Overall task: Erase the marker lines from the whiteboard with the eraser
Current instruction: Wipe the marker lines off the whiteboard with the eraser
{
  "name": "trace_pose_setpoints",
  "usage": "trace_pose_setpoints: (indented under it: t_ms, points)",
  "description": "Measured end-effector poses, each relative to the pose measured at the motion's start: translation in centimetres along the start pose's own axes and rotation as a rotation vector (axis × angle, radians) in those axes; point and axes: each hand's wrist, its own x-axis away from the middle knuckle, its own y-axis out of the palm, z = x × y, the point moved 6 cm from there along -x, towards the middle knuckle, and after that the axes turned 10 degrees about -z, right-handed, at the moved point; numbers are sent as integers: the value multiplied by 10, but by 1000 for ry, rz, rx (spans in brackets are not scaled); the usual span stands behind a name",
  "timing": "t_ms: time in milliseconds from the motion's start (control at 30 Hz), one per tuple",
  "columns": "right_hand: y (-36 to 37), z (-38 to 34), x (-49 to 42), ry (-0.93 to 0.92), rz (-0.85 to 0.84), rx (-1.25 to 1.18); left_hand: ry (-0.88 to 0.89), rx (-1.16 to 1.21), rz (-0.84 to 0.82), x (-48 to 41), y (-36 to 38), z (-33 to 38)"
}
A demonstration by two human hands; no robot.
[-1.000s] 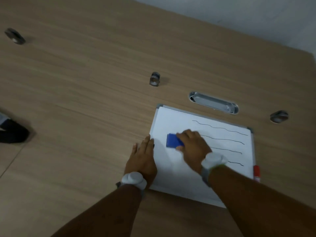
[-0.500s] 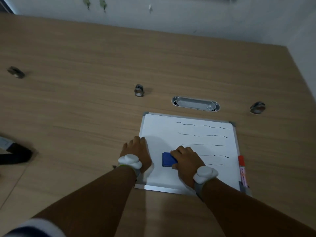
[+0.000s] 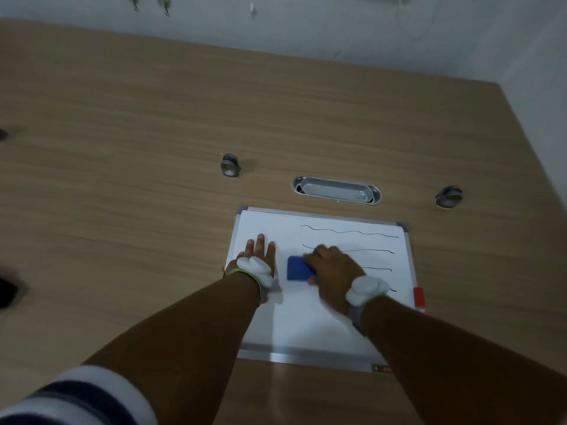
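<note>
One whiteboard (image 3: pixel 306 329) on the table (image 3: pixel 122 148), four marker lines (image 3: pixel 352 232) visible, one blue eraser (image 3: pixel 298 268) on the board clamped under right hand (image 3: pixel 333 271), left hand (image 3: pixel 256 256) flat with fingers spread on left edge, one red marker (image 3: pixel 419 297) at right frame, two metal rings (image 3: pixel 230 165).

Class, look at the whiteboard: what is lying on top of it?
On the whiteboard: the left hand pressed flat, the right hand holding the blue eraser, and wavy marker lines. The right hand and wrist cover parts of the lower lines.
</note>
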Motion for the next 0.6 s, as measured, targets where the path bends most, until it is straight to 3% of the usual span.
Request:
trace_pose_setpoints:
  t_ms: [233,333,467,600]
  points:
    - [-35,43,-64,154,14,-36,-11,60,10,-2,2,5]
    - [-22,33,-47,157,28,-57,-1,59,25,-1,-1,5]
    - [12,13,7,76,54,-75,41,271,105,5,-7,7]
    - [32,10,37,13,41,-65,33,276,99,4,-6,9]
